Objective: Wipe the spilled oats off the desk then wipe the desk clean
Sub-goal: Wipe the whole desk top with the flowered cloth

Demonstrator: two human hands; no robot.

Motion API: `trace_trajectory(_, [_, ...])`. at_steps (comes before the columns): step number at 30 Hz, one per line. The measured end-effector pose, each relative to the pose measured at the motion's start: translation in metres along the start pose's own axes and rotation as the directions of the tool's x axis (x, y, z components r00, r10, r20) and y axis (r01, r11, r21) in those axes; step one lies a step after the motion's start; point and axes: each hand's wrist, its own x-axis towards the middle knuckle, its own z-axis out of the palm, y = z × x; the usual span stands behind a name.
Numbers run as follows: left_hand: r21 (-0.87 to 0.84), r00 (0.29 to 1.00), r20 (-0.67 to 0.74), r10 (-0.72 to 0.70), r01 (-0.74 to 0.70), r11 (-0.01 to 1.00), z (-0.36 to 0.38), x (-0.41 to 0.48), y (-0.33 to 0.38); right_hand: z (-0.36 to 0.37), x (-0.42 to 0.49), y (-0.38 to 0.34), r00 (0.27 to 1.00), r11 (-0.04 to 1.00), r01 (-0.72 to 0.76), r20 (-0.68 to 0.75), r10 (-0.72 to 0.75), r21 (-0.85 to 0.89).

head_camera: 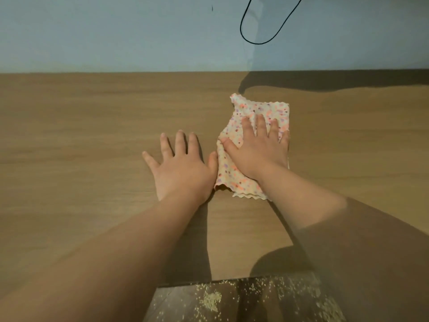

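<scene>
A pale blue-grey wall [116,31] fills the top of the view, with a small dark mark [212,8] high up and a thin black cable [261,43] hanging in a loop at the upper right. A light brown, wood-grain table [69,135] butts against it. A dark shadow [336,83] lies across the table's far right edge. Below the near edge shows a dark wooden plank floor [176,303].

Floral cloth [274,110] flat on wooden desk [81,135], right of centre; oats [211,302] scattered below desk's near edge.

No writing to read: cloth [262,109], desk [92,135] and wall [116,31] carry no letters, labels or numbers.
</scene>
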Motion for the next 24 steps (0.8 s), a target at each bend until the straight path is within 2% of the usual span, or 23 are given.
trace_trajectory(7, [0.006,1.0,0.001,-0.014,0.014,1.0,0.001,-0.001,0.0,-0.007,0.069,-0.007,1.0,1.0,0.022,-0.002,-0.022,0.005])
trace_trajectory(13, [0.015,1.0,0.007,-0.021,0.021,1.0,0.002,0.0,-0.001,-0.009,0.099,-0.01,0.987,0.987,0.161,-0.007,-0.161,0.017])
trace_trajectory(19, [0.017,1.0,-0.007,-0.031,0.031,0.999,0.001,0.002,0.0,-0.011,0.066,0.012,0.93,0.93,0.367,-0.012,-0.367,0.007])
trace_trajectory(24, [0.001,0.999,-0.018,-0.03,0.03,1.0,0.002,0.001,0.0,-0.008,0.002,0.043,0.917,0.917,0.398,0.006,-0.398,-0.03])
